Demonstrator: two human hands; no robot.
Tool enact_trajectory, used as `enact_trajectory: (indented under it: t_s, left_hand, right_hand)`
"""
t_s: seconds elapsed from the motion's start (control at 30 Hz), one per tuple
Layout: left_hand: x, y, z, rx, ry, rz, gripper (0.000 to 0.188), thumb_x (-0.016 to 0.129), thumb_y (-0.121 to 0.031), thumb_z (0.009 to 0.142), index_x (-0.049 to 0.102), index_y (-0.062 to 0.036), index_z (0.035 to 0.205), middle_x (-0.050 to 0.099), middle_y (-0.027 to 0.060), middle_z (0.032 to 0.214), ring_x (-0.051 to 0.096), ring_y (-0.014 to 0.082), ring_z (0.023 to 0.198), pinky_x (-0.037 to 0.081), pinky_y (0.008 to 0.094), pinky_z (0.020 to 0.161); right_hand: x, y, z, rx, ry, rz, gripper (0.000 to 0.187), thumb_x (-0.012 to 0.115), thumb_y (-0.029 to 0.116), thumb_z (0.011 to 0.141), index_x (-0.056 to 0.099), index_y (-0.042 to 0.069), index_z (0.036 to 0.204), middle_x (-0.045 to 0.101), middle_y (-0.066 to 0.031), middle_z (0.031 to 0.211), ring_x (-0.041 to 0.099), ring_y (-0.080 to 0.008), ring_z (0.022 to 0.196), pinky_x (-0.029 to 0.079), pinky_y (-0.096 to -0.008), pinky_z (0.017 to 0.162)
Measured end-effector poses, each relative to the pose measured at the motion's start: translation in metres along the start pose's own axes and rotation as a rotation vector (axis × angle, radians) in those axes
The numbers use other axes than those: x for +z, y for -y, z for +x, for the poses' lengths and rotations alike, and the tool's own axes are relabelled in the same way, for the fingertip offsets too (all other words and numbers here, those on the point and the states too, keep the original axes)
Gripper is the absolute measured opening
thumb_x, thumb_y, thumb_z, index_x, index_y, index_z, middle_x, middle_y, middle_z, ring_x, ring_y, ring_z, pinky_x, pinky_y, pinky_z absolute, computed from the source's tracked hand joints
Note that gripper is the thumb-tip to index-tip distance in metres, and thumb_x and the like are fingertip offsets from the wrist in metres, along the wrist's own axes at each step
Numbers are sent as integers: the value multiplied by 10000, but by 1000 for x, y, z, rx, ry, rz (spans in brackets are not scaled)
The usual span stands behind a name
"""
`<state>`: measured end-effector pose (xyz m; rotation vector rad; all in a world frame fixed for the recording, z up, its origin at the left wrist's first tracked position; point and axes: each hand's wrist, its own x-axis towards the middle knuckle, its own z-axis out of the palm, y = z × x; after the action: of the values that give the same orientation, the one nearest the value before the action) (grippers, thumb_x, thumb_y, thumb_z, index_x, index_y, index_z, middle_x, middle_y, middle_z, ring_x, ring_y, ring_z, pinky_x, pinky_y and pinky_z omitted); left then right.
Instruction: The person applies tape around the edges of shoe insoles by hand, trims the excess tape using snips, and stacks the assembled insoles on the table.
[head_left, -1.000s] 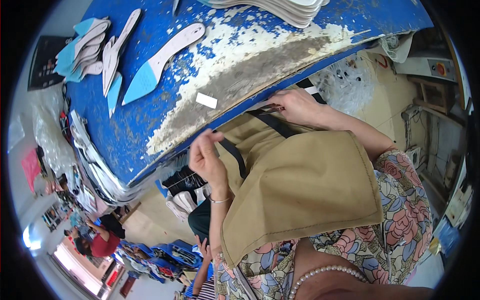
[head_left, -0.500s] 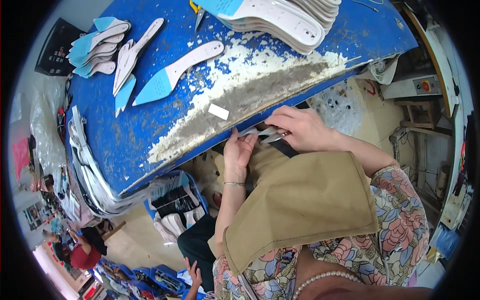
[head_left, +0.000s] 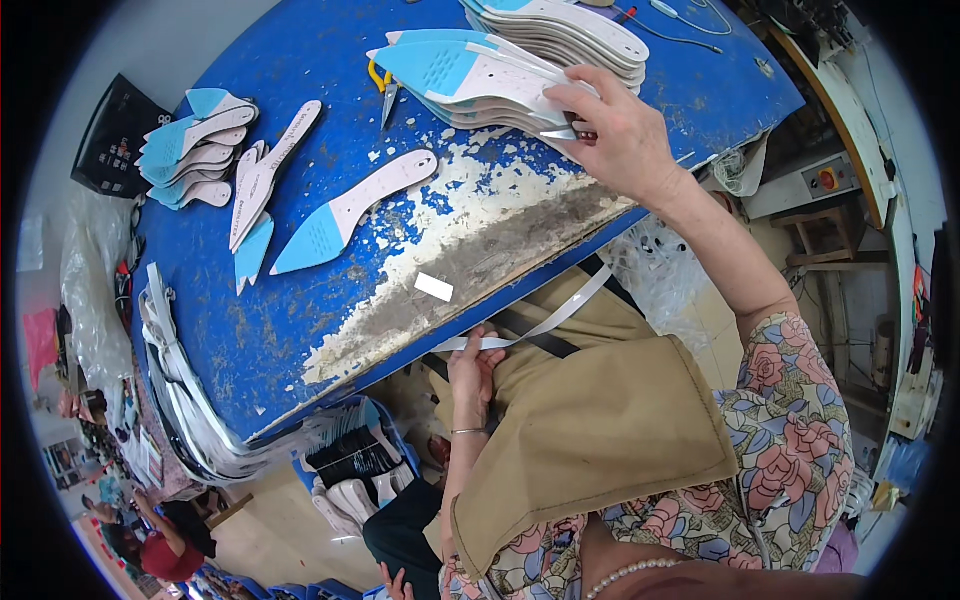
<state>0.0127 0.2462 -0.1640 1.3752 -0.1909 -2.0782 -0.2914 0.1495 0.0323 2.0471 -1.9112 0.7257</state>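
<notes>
My right hand (head_left: 615, 130) reaches up over the blue table (head_left: 300, 330) and grips the near end of a stack of white and light-blue insoles (head_left: 480, 75). My left hand (head_left: 473, 370) stays below the table's worn front edge, over a tan apron (head_left: 600, 430), with its fingers pinching a thin white strip (head_left: 545, 322) that runs up to the right. A single white and blue insole (head_left: 345, 212) lies alone on the table between the two hands.
A second insole pile (head_left: 200, 150) sits at the table's far left, with loose insoles (head_left: 262, 190) beside it. Yellow-handled scissors (head_left: 383, 88) lie near the big stack. A small white tag (head_left: 434, 287) rests by the scraped edge. Bundles of soles (head_left: 345, 470) fill a bin under the table.
My right hand has left my lap and risen onto the table, taking hold of the insole stack. My left hand has stayed low with the white strip.
</notes>
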Motion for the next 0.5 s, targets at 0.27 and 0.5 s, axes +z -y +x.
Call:
enact_trajectory:
  t_s: [0.27, 0.5]
  left_hand:
    - [-2, -6, 9, -19, -6, 11, 203, 499, -117, 900, 545, 34, 1027, 631, 192, 906, 640, 233, 683, 555, 320, 593]
    - [-7, -8, 18, -20, 7, -18, 192, 512, -126, 898, 557, 31, 999, 636, 189, 885, 642, 233, 675, 554, 325, 596]
  right_hand:
    - [-1, -26, 33, 277, 188, 74, 310, 655, 244, 733, 619, 121, 1015, 634, -69, 946, 624, -245, 864, 501, -350, 749]
    - [7, -49, 42, 428, 191, 291, 357, 636, 270, 728, 620, 69, 1022, 640, -99, 918, 618, -225, 862, 476, -319, 793]
